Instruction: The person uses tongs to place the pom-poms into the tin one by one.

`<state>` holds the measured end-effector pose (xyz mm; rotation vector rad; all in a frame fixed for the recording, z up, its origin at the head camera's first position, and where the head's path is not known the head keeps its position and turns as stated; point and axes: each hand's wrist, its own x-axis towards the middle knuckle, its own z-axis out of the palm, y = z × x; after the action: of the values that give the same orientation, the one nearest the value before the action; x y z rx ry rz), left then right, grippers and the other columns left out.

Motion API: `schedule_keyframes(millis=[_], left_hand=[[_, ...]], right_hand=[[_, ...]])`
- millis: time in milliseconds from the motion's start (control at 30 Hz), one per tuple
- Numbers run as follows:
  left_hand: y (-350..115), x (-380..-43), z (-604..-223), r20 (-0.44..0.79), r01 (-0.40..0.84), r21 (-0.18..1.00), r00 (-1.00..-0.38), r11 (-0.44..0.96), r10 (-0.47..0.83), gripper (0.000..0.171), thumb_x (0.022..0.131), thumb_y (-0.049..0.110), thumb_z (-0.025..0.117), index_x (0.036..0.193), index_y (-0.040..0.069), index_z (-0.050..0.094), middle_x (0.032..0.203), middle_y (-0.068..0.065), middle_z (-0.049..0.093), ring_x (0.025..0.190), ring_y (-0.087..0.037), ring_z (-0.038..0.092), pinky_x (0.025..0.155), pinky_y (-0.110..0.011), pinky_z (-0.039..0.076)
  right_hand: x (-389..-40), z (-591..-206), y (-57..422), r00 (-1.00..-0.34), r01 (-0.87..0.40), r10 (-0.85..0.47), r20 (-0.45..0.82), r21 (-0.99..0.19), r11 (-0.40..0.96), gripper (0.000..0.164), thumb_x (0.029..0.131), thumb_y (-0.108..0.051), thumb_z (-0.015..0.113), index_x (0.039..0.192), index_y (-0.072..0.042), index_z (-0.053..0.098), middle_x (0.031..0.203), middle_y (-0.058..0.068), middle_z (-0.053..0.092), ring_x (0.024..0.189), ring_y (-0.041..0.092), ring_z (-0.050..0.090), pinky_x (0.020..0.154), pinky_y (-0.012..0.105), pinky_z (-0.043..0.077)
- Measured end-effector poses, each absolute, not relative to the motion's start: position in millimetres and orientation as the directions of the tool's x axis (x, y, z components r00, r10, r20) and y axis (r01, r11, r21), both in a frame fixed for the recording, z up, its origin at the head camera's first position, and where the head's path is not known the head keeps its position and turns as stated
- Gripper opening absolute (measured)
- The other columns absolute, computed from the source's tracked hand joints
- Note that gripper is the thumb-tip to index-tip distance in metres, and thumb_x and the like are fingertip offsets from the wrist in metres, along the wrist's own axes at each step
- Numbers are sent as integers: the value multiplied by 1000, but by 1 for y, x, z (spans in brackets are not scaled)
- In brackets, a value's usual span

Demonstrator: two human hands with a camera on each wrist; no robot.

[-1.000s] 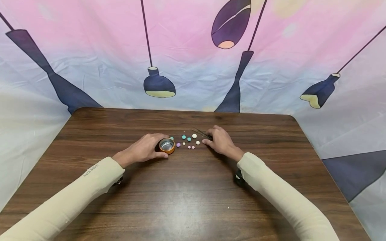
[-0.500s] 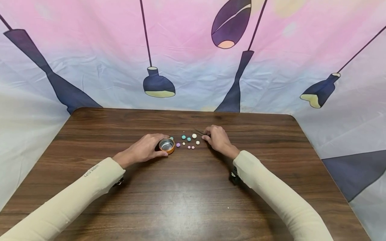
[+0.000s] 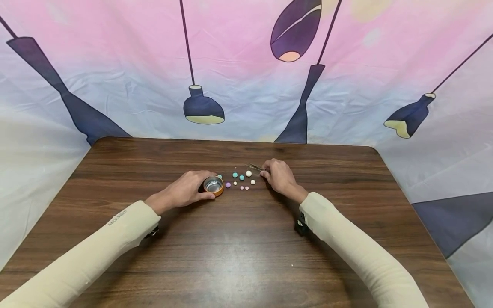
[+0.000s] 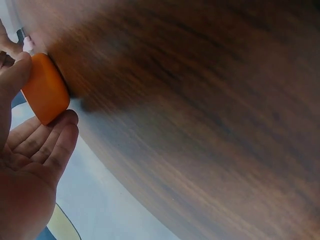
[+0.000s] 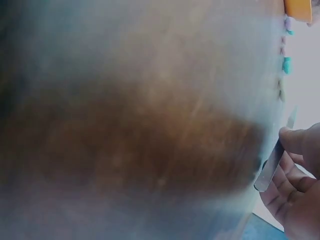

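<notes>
My left hand (image 3: 188,187) holds a small round orange tin (image 3: 218,193), its thumb on the near side and its fingers behind. The tin is open at the top, with a silvery inside. In the left wrist view, the orange wall (image 4: 47,90) sits between thumb and fingertips. Tweezers (image 3: 255,167) are pinched in my right hand (image 3: 280,179), their tips pointing left above the beads. The right wrist view shows the metal tweezers (image 5: 271,165) under the thumb. Between the hands lie teal beads (image 3: 235,175), white beads (image 3: 248,173), a purple bead (image 3: 228,185) and small pink beads (image 3: 247,188).
The brown wood-grain table (image 3: 231,248) extends around both hands. A tiny pale speck (image 3: 292,265) lies near its front right. Behind the table hangs a printed cloth (image 3: 246,98) with lamp pictures. One teal bead (image 3: 219,176) is close behind the tin.
My right hand has shifted slightly left and away from me, and the tweezers have turned a little in its fingers. The left hand, tin and beads stay in place.
</notes>
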<state>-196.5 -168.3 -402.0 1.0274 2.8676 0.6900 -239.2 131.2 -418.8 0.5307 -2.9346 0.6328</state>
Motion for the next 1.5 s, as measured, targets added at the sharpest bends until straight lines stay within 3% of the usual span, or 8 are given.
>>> schedule_keyframes(millis=[267,500,767,1500], left_hand=[[-170,-196,-403,135,601,420,-782,680,609,56,82,25,81,126,-2,59,117,-16,69,103,-25,69,84,-41,57],[-171,-196,-403,127,590,436,-788,680,602,55,82,25,81,125,-1,59,116,-15,69,102,-24,69,83,-41,57],[-170,-195,-402,121,586,435,-790,683,601,55,82,26,81,125,-1,59,116,-15,69,102,-24,69,83,-41,57],[-171,-196,-403,133,596,441,-783,671,608,53,82,26,81,124,1,60,114,-13,70,101,-23,69,83,-41,57]], right_hand=[[-240,-410,127,-922,-386,-332,200,-382,840,12,97,-20,64,100,-10,69,94,5,72,76,20,63,69,38,52],[-232,-404,112,-870,-492,-437,227,-364,791,13,96,-18,65,102,-8,71,96,7,68,85,20,66,76,37,55],[-225,-405,94,-837,-547,-497,231,-372,749,13,96,-16,66,102,-7,73,98,5,69,83,16,66,75,32,55],[-222,-406,78,-838,-546,-504,210,-353,760,10,95,-13,66,97,-7,75,94,5,70,84,16,68,76,30,57]])
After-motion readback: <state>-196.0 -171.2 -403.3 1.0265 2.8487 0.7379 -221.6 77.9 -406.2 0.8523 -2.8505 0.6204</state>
